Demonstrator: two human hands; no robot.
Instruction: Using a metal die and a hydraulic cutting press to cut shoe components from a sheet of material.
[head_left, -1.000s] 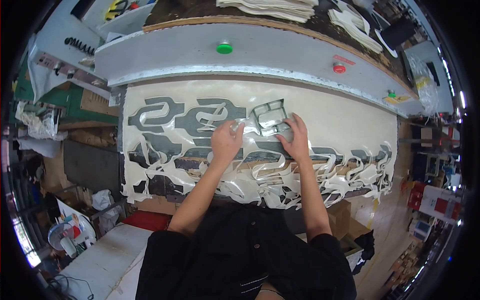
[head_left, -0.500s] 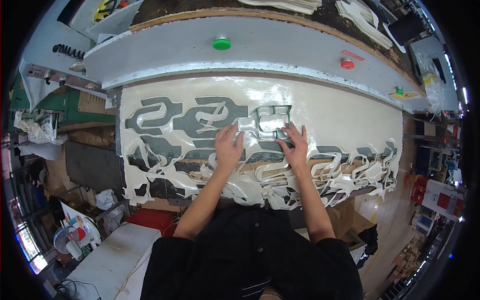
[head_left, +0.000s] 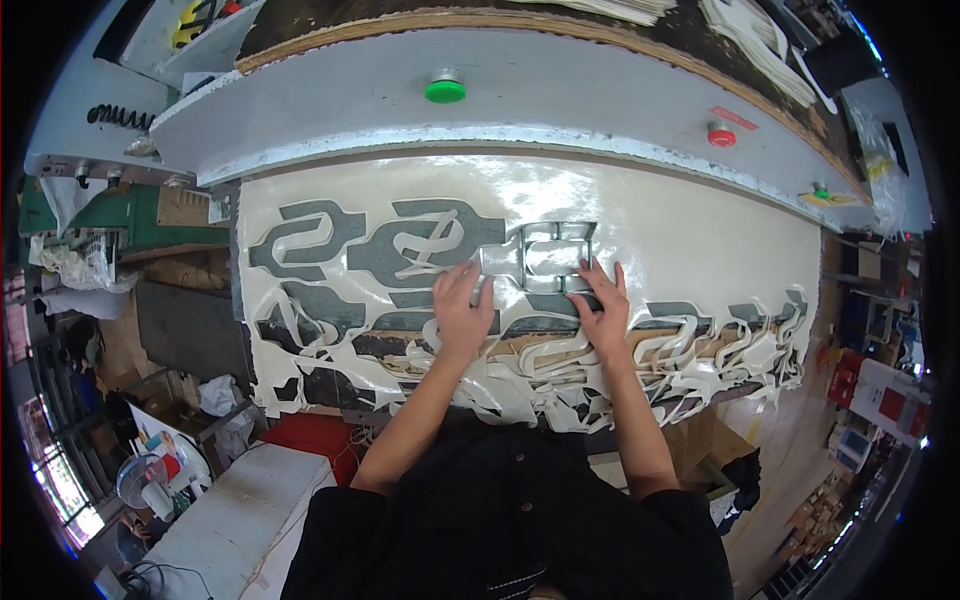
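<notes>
A thin-walled metal cutting die (head_left: 525,258) with dark green edges stands on a glossy off-white sheet (head_left: 690,220). It has a two-pronged outline and a narrower left end. My left hand (head_left: 463,312) is at that narrow end, its thumb and fingertips against the die. At the lower right corner, my right hand (head_left: 605,312) has its fingers on the die's right wall and its thumb at the near edge. To the left of the die, grey-green board (head_left: 375,258) shows through fork-shaped cutouts in the sheet.
Tangled off-white scraps (head_left: 540,375) cover the near edge. Behind the sheet runs a grey machine beam (head_left: 580,100) with a green button (head_left: 445,90) and a red button (head_left: 721,134). Stacked off-white cut pieces (head_left: 755,45) lie above it. A fan (head_left: 145,480) stands lower left.
The view has shifted slightly, so the whole bench appears moved a little. Both hands stay at the cutting die, which sits in about the same place beside the cutouts.
</notes>
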